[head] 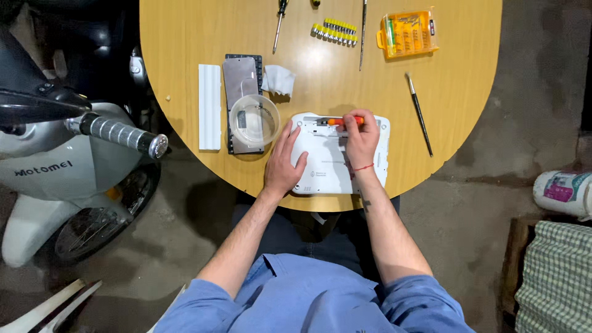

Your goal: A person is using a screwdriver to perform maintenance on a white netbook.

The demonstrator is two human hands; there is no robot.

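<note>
This looks like a home garage used as a workshop. A bare concrete floor [493, 203] lies under a round wooden table [462, 80], a scooter [68, 172] is parked at the left, and screwdrivers [279, 24], a yellow bit case [408, 34] and a small brush [419, 114] lie on the far side.

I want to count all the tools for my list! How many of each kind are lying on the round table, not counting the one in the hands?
Long thin screwdrivers: 2
Paintbrush: 1
Orange bit case: 1
Row of yellow-tipped bits: 1
Total: 5
</note>
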